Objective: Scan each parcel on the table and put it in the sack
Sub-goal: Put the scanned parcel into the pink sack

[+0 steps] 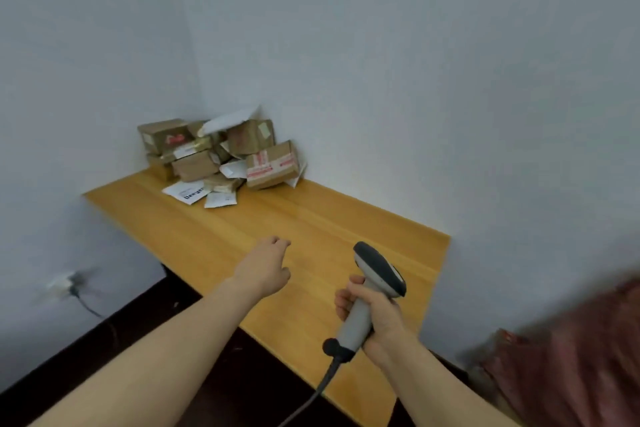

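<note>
Several parcels (pixel 221 156), brown boxes and white mailers, lie heaped in the far corner of the wooden table (pixel 311 215), against both walls. Your left hand (pixel 268 265) hangs over the table's near part, well apart from the heap, fingers loosely curled and holding nothing. Your right hand (pixel 381 319) grips the grey scanner (pixel 377 267) by its handle, its cable (pixel 325 381) trailing downward.

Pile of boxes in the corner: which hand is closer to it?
Left. The left hand hovers over the table, short of the pile of boxes; the right hand hangs farther back, gripping the scanner.
</note>
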`<action>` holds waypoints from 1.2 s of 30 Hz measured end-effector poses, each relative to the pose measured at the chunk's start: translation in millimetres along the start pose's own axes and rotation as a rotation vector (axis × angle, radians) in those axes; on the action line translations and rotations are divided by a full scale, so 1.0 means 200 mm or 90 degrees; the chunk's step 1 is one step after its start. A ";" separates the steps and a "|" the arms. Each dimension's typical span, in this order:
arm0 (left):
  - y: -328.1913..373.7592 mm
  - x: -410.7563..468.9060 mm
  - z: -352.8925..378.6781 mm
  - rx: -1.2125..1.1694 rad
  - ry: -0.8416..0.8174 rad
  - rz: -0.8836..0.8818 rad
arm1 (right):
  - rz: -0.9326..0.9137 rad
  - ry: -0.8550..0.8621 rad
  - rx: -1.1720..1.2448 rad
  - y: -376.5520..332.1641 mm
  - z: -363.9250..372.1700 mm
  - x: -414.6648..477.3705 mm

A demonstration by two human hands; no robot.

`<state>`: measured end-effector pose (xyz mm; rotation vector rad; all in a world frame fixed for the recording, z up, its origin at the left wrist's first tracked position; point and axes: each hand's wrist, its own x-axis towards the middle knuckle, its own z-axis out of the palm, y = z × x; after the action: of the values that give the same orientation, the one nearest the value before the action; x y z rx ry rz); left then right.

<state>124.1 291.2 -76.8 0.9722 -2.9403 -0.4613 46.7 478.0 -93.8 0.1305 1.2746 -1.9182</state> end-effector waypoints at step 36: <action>-2.00 1.78 -0.71 0.021 0.033 -0.125 | 0.100 0.037 0.202 0.10 2.10 1.93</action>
<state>84.3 -262.1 -81.6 1.2635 -2.8287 -0.3860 -59.0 -82.5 -93.3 0.4391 0.9568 -1.9777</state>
